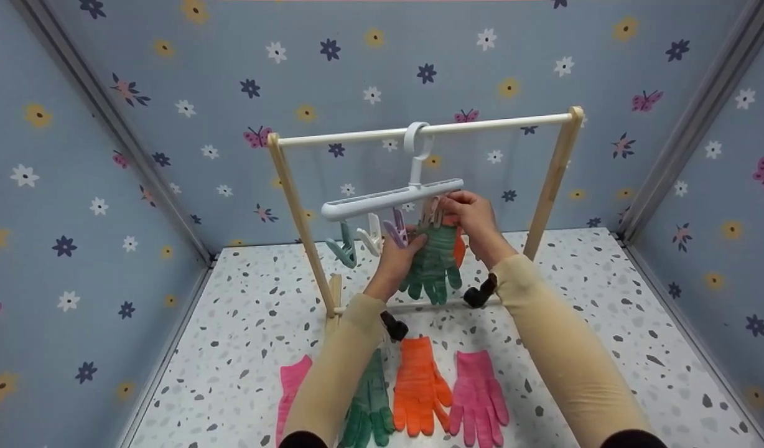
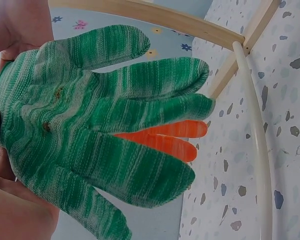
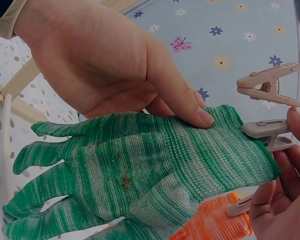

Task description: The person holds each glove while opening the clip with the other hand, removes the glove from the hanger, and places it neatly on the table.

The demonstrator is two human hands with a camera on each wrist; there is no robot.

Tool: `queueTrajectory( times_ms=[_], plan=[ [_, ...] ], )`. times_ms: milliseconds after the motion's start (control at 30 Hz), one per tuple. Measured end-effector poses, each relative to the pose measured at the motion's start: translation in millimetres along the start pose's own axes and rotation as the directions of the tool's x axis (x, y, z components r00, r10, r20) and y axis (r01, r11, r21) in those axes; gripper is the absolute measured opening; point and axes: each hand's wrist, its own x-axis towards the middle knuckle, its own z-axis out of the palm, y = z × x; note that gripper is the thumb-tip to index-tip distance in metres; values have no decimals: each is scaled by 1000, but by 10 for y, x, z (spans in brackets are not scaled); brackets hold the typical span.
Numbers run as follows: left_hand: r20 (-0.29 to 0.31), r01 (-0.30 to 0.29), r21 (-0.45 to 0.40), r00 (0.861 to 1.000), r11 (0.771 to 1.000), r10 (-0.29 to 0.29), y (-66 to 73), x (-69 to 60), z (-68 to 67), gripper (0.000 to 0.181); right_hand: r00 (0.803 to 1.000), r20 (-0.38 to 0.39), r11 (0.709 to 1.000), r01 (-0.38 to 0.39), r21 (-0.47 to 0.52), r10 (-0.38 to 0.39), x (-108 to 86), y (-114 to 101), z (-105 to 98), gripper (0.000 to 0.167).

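Observation:
A green-and-white striped knit glove (image 1: 437, 264) hangs fingers-down under the right part of a white clip hanger (image 1: 382, 200). My left hand (image 1: 394, 264) holds it near the cuff, thumb on the knit front. At the cuff's edge, my right hand (image 1: 476, 223) pinches a pale clothespin (image 3: 264, 129), whose jaws are at the cuff. Beside it, another beige clothespin (image 3: 270, 84) has nothing in its jaws. Behind the green glove, an orange glove (image 3: 215, 220) hangs from a clothespin, mostly hidden. Teal (image 1: 344, 246), white (image 1: 372, 235) and purple (image 1: 396, 229) clothespins dangle from the hanger's left and middle.
The hanger hooks over the white top bar (image 1: 500, 124) of a wooden rack (image 1: 550, 180). On the speckled tabletop (image 1: 232, 348) in front lie an orange glove (image 1: 417, 386), a green glove (image 1: 371, 398) and two pink gloves, one (image 1: 478, 398) at right. Flowered walls (image 1: 369, 68) enclose the table.

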Motion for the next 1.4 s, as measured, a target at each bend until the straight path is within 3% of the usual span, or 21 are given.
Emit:
queueTrajectory(
  times_ms=[200,433,633,900,1267,1400],
  plan=[
    [8,32,39,999,999,-32,4,-21,-23,40,1000,10,999,13,35,-13,-10,-10,4,13],
    [-10,143,6,990,990,-143,8,-58,-47,57,1000,2,1000,16,25,-16,-33,-12,9,14],
    [-12,137,-6,990,991,-137,-16,-102,-85,65,1000,9,1000,15,20,-15,-35,2,-10,13],
    [-8,193,2,981,981,-193,-70,-163,-131,60,999,17,999,31,14,-31,-40,19,-20,12],
    [17,91,-35,996,995,-90,-185,-200,-131,29,999,30,1000,18,8,-18,-44,54,-69,22],
    [31,82,-41,996,996,-81,-214,-224,-116,24,999,36,1000,14,15,-15,-54,67,-89,25]
  ],
)
